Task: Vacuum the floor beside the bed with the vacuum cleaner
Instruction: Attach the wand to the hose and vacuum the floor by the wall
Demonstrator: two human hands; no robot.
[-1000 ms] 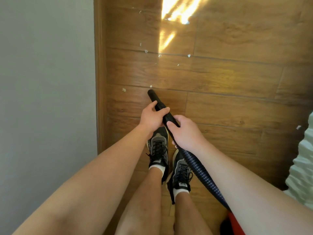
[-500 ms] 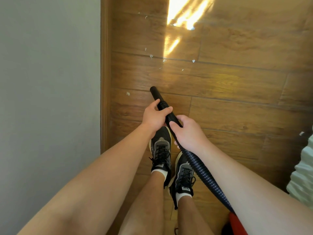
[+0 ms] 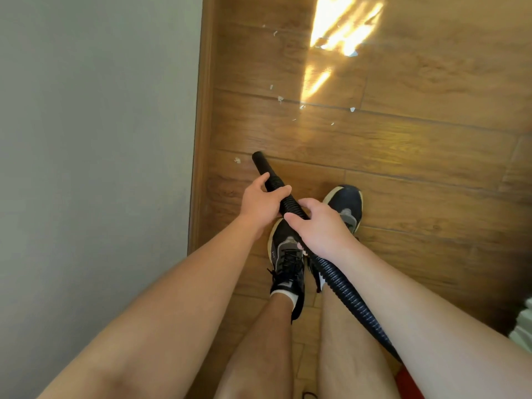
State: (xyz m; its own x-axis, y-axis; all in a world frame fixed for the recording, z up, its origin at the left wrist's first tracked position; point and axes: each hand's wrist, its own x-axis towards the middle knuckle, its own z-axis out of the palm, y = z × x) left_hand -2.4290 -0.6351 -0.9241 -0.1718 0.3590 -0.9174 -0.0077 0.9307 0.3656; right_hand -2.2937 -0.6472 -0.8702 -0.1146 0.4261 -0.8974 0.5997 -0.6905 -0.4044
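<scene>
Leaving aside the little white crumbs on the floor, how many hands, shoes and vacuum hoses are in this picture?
Hands: 2, the left hand and the right hand, both gripping the hose
Shoes: 2, the left shoe and the right shoe
Hoses: 1, the black ribbed vacuum hose
Total: 5

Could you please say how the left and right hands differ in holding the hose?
The left hand grips the hose nearer its open end, the right hand behind it. The left hand comes from its left side, the right hand from its right. Both curl round it.
</scene>
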